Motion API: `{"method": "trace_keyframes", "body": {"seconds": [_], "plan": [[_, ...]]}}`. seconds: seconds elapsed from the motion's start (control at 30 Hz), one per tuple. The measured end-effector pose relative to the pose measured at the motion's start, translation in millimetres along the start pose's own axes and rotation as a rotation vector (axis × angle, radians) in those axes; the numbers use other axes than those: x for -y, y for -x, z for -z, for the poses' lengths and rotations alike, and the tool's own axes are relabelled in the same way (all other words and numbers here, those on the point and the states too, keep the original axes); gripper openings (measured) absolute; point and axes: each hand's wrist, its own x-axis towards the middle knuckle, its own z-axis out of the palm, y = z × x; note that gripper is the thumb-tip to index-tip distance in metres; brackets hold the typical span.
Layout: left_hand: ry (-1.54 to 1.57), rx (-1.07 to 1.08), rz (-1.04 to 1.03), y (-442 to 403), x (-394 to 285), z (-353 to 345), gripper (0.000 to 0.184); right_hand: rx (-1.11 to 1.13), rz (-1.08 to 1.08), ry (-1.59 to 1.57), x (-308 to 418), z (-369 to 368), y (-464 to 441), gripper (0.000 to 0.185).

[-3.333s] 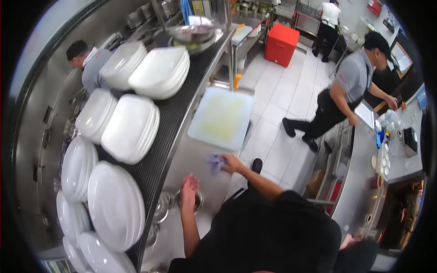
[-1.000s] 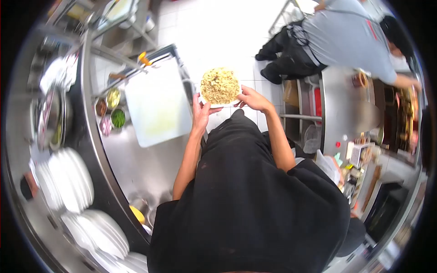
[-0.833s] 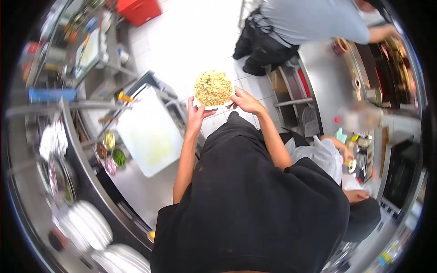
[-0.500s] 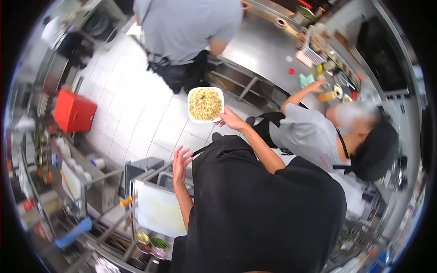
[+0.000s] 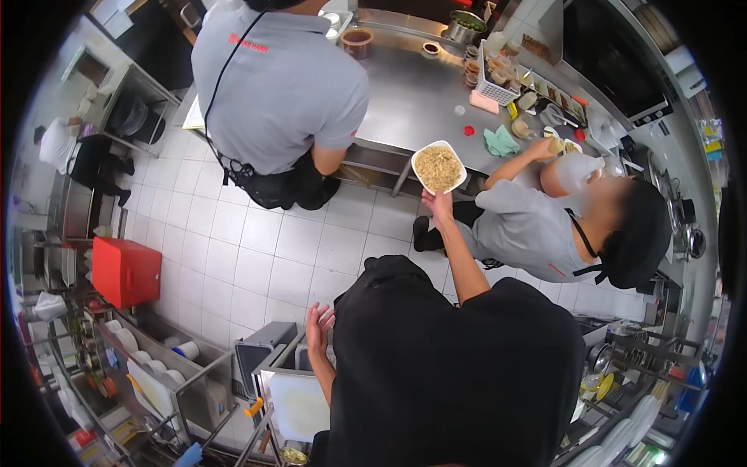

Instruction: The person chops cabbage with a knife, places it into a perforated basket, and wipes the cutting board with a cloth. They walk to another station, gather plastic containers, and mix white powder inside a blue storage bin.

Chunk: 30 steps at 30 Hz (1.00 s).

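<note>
My right hand [image 5: 439, 205] grips the near edge of a square white bowl [image 5: 439, 167] heaped with fried rice, its arm stretched forward. The bowl hangs in the air by the front edge of a steel counter [image 5: 389, 105], between two people in grey shirts. Down at the left, my left hand [image 5: 320, 323] is held up with its fingers apart and nothing in them. It is nearest to a white cutting board [image 5: 299, 406] on the bench beside me.
One person [image 5: 272, 86] stands at the counter ahead; another [image 5: 529, 226] works at its right end, near a white basket [image 5: 498, 74] and a green cloth [image 5: 500, 142]. A red cooler box [image 5: 127, 272] stands on the tiled floor [image 5: 249, 233]. A third person [image 5: 85, 156] is far left.
The view has turned right, from the plate bench to the steel counter. My left hand has let go of the bowl, and my right hand has carried it forward to the counter.
</note>
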Motion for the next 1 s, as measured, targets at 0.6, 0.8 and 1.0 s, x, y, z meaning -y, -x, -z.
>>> {"method": "trace_keyframes", "body": {"seconds": [0.6, 0.8, 1.0], "plan": [[0.111, -0.166, 0.085, 27, 40, 36, 0.056, -0.496, 0.025, -0.254, 43, 54, -192, 0.015], [0.102, -0.258, 0.136, 38, 68, 31, 0.053, -0.466, 0.126, -0.415, 62, 57, -206, 0.018], [0.025, -0.184, 0.039, 45, 123, 44, 0.042, -0.049, 0.206, -0.228, -5, -37, -92, 0.021]]}}
